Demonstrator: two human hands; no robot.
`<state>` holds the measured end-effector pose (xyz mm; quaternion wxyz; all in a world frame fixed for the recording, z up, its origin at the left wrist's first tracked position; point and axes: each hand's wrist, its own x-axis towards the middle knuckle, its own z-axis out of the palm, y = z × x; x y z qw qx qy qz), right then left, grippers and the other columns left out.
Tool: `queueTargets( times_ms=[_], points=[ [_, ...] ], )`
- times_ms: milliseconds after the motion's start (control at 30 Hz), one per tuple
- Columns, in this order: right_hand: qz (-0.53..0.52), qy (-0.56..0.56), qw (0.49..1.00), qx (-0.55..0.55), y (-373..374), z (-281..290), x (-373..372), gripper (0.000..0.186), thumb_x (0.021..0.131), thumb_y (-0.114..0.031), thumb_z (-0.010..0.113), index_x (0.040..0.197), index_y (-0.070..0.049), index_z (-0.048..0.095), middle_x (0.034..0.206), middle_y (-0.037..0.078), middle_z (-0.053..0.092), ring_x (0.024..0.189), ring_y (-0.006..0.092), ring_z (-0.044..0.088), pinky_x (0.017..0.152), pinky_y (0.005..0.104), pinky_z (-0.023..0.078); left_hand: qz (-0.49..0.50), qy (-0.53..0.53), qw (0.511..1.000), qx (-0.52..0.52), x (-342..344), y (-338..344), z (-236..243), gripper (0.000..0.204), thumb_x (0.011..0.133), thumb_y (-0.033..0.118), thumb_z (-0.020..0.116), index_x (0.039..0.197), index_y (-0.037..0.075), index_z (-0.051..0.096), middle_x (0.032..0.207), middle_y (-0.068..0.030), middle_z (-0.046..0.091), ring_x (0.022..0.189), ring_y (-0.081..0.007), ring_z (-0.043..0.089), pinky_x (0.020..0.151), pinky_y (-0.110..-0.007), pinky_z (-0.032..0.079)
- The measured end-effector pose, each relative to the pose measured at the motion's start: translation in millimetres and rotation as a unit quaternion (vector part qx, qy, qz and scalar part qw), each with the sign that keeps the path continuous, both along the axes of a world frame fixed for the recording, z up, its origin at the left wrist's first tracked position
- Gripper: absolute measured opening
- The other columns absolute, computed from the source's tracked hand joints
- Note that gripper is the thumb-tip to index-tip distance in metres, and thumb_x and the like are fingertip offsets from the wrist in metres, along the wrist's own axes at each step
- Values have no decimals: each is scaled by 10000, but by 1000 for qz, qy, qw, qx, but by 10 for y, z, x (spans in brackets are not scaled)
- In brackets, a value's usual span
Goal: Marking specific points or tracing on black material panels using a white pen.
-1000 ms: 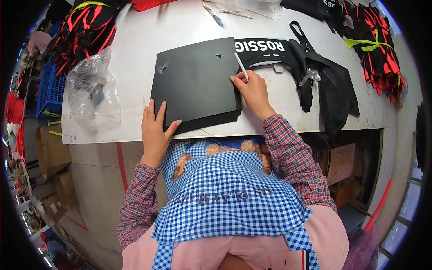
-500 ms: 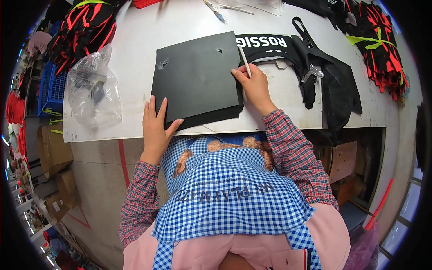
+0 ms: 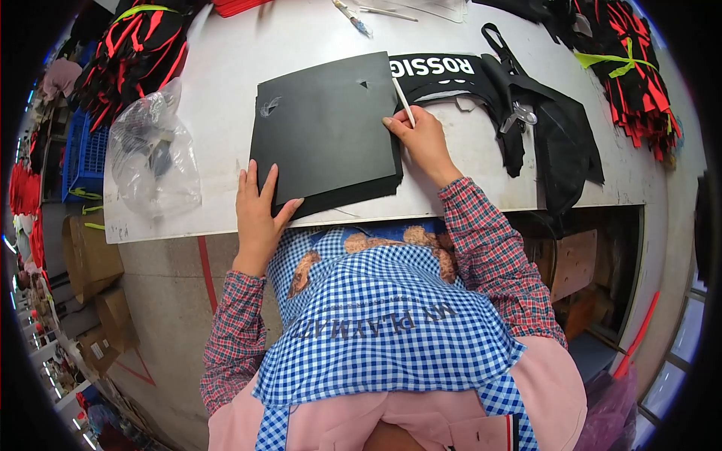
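A stiff black rectangular sheet (image 3: 327, 128) with small notches cut near its upper corners lies on top of black fabric (image 3: 346, 201), whose edge shows along the bottom and right. My left hand (image 3: 258, 214) rests at the sheet's lower left corner, fingers spread and thumb on the lower edge. At the right edge, my right hand (image 3: 427, 146) grips a thin white pencil (image 3: 403, 101) held upright against the sheet's side. The thumb of that hand presses on the sheet's margin. The pencil's tip is near the fabric edge; whether it touches I cannot tell.
On the white table (image 3: 226, 135), black pieces with a white-lettered band (image 3: 440, 69) and a metal clip (image 3: 519, 116) lie to the right. A clear plastic bag (image 3: 154, 150) is at left. Black-and-red bundles (image 3: 143, 56) occupy the far corners. Pens (image 3: 353, 19) lie at the back.
The whole view has shifted slightly. Both hands, the sheet and the pencil keep nearly the same places relative to each other.
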<state>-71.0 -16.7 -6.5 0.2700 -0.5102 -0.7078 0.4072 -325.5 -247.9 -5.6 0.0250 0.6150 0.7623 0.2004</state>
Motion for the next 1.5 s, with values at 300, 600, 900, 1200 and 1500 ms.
queueTargets(
  times_ms=[300,600,900,1200,1500],
  points=[
    [14,3,1000,-25,35,14,41,305,881,-289,770,858,0,680,740,96,688,666,187,645,646,332,510,-4,25,1000,-18,6,8,49,701,885,444,751,1474,130,535,1605,-217,337,1471,-464,301,1170,-575,281],
    [14,21,999,-30,30,48,35,305,864,-281,782,833,5,683,738,103,696,676,187,658,649,324,515,-22,32,999,-2,74,71,22,694,884,461,744,1469,147,541,1600,-206,346,1462,-482,295,1162,-605,265],
    [14,11,999,-42,52,36,44,323,866,-303,783,809,-1,684,729,96,694,666,184,648,645,328,507,-24,30,999,17,43,71,-5,679,871,453,757,1451,155,566,1574,-201,397,1449,-476,325,1152,-558,321],
    [23,5,999,-33,51,44,24,316,865,-297,787,812,-3,683,726,85,689,660,170,637,640,323,503,-12,25,999,-23,-84,351,155,518,969,398,653,1418,150,577,1565,-184,416,1466,-447,312,1199,-555,211],
    [16,24,998,-60,69,-15,44,298,869,-284,787,819,-10,679,700,55,663,625,136,604,600,295,479,-43,63,997,-19,-92,750,36,628,979,464,628,1500,142,488,1601,-208,346,1456,-475,297,1164,-555,276]
  ],
)
